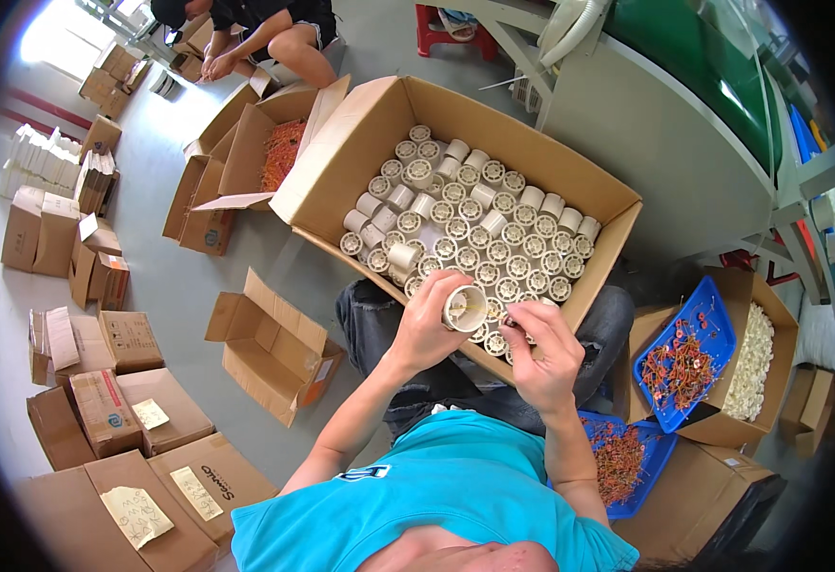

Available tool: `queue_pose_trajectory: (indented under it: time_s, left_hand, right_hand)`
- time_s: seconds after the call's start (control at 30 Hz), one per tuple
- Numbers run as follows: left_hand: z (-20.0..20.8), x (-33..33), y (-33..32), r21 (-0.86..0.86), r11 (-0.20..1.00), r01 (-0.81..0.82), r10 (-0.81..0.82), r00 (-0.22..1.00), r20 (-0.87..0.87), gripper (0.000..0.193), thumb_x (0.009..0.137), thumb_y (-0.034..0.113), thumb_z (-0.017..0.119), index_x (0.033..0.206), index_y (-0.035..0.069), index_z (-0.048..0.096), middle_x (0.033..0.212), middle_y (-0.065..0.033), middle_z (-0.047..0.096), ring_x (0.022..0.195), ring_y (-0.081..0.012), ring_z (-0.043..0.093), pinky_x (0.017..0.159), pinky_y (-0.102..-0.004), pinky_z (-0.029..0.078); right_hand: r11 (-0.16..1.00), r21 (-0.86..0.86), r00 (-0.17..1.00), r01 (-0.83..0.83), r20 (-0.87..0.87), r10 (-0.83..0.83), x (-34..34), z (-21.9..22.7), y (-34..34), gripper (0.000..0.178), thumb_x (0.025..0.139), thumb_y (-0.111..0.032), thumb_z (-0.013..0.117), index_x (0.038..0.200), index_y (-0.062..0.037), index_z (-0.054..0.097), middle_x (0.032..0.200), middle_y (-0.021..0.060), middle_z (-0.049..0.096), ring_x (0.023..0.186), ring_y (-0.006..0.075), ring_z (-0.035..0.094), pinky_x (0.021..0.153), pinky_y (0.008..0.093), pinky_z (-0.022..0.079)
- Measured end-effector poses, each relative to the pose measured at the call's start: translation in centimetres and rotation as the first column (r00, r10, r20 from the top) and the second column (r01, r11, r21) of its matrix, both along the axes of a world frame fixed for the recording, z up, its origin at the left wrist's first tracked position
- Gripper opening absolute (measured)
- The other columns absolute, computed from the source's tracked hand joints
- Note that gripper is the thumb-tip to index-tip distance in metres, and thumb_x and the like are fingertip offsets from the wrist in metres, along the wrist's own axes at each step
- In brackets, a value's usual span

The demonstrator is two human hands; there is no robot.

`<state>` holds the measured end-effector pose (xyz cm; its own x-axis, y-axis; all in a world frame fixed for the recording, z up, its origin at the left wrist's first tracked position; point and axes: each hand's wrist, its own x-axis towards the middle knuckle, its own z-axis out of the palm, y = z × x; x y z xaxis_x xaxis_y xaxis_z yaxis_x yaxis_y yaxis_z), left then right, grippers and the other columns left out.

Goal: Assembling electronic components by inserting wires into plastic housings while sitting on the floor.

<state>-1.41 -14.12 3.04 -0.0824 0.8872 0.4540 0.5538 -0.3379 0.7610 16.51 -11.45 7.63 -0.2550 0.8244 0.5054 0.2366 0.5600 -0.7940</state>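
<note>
My left hand (pixel 425 329) is closed around a white plastic cylindrical housing (pixel 449 307), its open end turned toward my right hand. Thin yellowish wires show inside its mouth. Just right of it, my right hand (pixel 545 364) pinches a small dark, partly metallic piece (pixel 510 322); its exact kind is too small to make out. Both hands are over the near edge of a large open carton (pixel 360 143). Many similar white housings (pixel 482 195) fill that carton, some upright with spoked ends showing, others on their sides.
At right, blue trays (pixel 728 355) hold red-wired small parts, beside a carton of white pieces (pixel 753 362). A carton of red parts (pixel 284 153) stands far left, near a crouching person (pixel 274 38). An open carton (pixel 279 348) and stacked boxes (pixel 151 500) lie left; a green-topped machine (pixel 665 124) stands right.
</note>
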Motion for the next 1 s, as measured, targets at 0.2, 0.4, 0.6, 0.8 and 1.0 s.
queue_pose_trajectory:
  time_s: [0.2,0.4,0.6,0.8,1.0]
  left_hand:
    - [1.3,0.4,0.3,0.034,0.999,0.005,0.001,0.985,-0.173,0.054,0.06,0.006,0.08,0.109,0.005,0.056,0.105,-0.0124,0.062,0.094,-0.0328,0.062,0.08,-0.0419,0.047]
    - [0.5,1.2,0.4,-0.004,0.998,0.056,-0.056,0.983,-0.176,0.053,0.059,0.005,0.078,0.107,0.005,0.056,0.102,-0.012,0.063,0.095,-0.033,0.062,0.081,-0.0423,0.047]
    - [0.7,1.3,0.2,-0.015,0.989,0.145,-0.145,0.986,-0.082,0.053,0.063,0.002,0.078,0.109,0.003,0.053,0.099,-0.0152,0.063,0.085,-0.035,0.066,0.069,-0.0407,0.055]
    - [1.1,1.2,0.9,0.027,0.983,0.18,-0.18,0.984,-0.016,0.052,0.064,0.0,0.079,0.109,0.003,0.052,0.097,-0.0151,0.064,0.085,-0.0345,0.066,0.071,-0.0401,0.055]
    - [1.0,1.5,0.7,-0.004,0.982,0.19,-0.19,0.981,0.029,0.05,0.067,0.002,0.08,0.109,0.005,0.052,0.096,-0.0143,0.063,0.084,-0.0341,0.066,0.069,-0.0391,0.054]
  right_hand:
    - [0.996,-0.066,0.998,-0.057,0.036,0.059,-0.3,-1.3,0.5,0.028,0.07,0.005,0.077,0.096,-0.0004,0.072,0.097,0.0123,0.066,0.084,0.0248,0.063,0.072,0.033,0.052]
    - [0.976,-0.211,0.998,-0.058,-0.023,0.055,-1.2,-1.6,0.7,0.023,0.066,0.001,0.078,0.089,-0.004,0.075,0.107,0.0106,0.064,0.094,0.0252,0.06,0.076,0.0332,0.05]
    - [0.957,-0.247,0.986,-0.15,0.035,0.164,-1.1,-0.5,0.9,0.018,0.068,-0.002,0.077,0.086,-0.0045,0.075,0.097,0.0087,0.064,0.085,0.0239,0.063,0.072,0.0353,0.053]
    - [0.987,-0.156,0.997,-0.028,0.068,0.039,-1.5,0.0,0.0,0.019,0.069,-0.003,0.077,0.087,-0.0025,0.073,0.097,0.01,0.064,0.084,0.0266,0.064,0.073,0.0362,0.053]
    - [0.957,-0.279,0.995,-0.079,0.042,0.094,-0.7,0.3,0.3,0.015,0.072,-0.003,0.074,0.087,-0.0023,0.073,0.096,0.0098,0.063,0.084,0.0282,0.064,0.074,0.0385,0.052]
